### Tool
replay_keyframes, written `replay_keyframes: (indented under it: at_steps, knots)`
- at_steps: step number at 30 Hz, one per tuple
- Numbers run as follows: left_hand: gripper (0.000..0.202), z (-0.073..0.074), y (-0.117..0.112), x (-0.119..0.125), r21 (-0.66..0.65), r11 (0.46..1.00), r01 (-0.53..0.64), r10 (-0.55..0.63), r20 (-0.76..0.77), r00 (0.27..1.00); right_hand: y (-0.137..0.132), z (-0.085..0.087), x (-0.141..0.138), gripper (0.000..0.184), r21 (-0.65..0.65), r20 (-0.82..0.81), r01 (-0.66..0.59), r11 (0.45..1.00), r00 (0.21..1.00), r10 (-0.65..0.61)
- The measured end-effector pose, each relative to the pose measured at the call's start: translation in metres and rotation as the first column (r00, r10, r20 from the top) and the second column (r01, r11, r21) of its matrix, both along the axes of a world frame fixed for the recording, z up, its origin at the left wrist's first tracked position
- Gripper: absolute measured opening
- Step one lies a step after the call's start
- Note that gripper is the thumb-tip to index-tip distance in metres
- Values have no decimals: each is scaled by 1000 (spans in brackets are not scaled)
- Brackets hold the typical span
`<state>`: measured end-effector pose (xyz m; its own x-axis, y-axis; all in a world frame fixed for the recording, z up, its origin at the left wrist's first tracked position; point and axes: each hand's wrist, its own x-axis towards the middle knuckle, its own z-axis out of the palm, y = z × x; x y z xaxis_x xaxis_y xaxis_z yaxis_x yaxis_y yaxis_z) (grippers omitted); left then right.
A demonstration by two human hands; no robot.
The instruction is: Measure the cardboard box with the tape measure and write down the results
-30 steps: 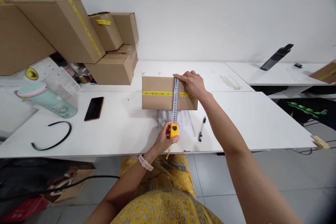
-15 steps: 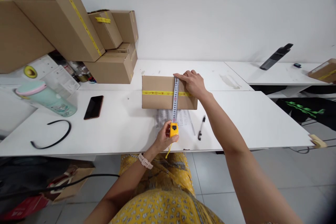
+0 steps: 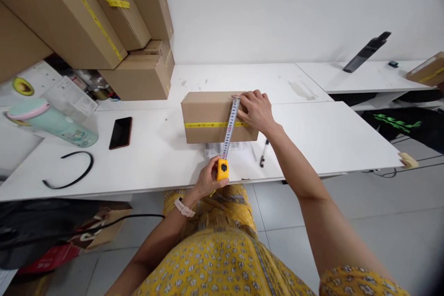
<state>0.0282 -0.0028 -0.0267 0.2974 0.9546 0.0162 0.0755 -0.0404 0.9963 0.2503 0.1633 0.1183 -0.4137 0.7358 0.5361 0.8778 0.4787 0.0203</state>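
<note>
My left hand [image 3: 209, 177] is closed around the yellow case of a tape measure [image 3: 222, 169] near the table's front edge. Its white metal blade runs out over a taped cardboard box [image 3: 204, 110], slanting up to the right. At the blade's far end, my right hand [image 3: 257, 110] lies on the box with bent fingers, thumb and forefinger at the blade's tip. Yellow printed tape crosses the box lengthwise. Partly under the box lies a printed sheet [image 3: 239, 155]. A pen [image 3: 263, 155] rests to the right of the sheet, its upper end close to the right forearm.
Cardboard boxes [image 3: 135, 76] are stacked at the back left. Left on the white table [image 3: 156, 157] are a mint tumbler [image 3: 65, 122], a phone [image 3: 120, 132] and a black curved band [image 3: 88, 169]. A dark bottle-like object [image 3: 367, 52] leans at the back right.
The blade has gone from nearly upright to slanted across the box. The box now shows a second face, and the tape case has shifted slightly left. The whole view has moved too.
</note>
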Motion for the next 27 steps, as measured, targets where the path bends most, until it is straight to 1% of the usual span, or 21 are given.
replay_keyframes:
  at_steps: [3,6,8,10,11,12,13,15,16,17,19,21,23,25,27]
  knots:
    - [80,3,1,1,21,999,26,-25,-44,999,-26,-21,5,44,3,7,-11,1000,1000,11]
    - [79,5,2,1,27,999,34,-32,-67,997,-45,-45,9,46,-13,-18,-40,999,999,39]
    - [76,5,3,0,46,998,35,-32,-62,998,-48,-57,10,48,-34,-95,-55,998,994,51]
    - [75,3,4,0,59,998,37,-34,-41,999,-45,-61,9,46,-61,-251,-78,995,966,61]
    - [75,3,4,0,63,997,37,-35,-34,999,-41,-59,8,45,-78,-361,-101,992,930,66]
    - [75,3,4,0,66,997,37,-34,-42,999,-38,-55,7,46,-97,-486,-130,987,871,67]
    - [75,5,2,0,70,997,38,-33,-68,997,-36,-49,6,49,-112,-614,-162,980,787,60]
    - [78,11,-5,1,83,995,60,-46,-160,986,-36,-35,6,52,-134,-816,-222,966,578,20]
    - [79,15,-10,1,89,993,82,-62,-210,976,-40,-27,7,52,-146,-875,-247,958,484,-8]
    - [81,20,-16,1,92,990,110,-83,-256,963,-45,-21,9,51,-158,-912,-267,951,409,-37]
    - [82,29,-28,0,98,981,167,-127,-322,938,-62,-13,16,46,-185,-946,-295,937,311,-89]
    - [83,36,-39,-2,89,974,208,-165,-352,922,-85,-15,24,40,-208,-960,-294,933,245,-136]
    - [85,39,-46,-5,49,976,212,-184,-334,924,-111,-26,28,36,-241,-959,-263,934,215,-187]
    - [93,39,-50,-8,5,985,170,-162,-275,948,-139,-43,23,33,-300,-939,-232,925,244,-243]
    - [104,38,-52,-9,0,993,120,-117,-221,968,-165,-61,10,30,-342,-916,-251,905,303,-262]
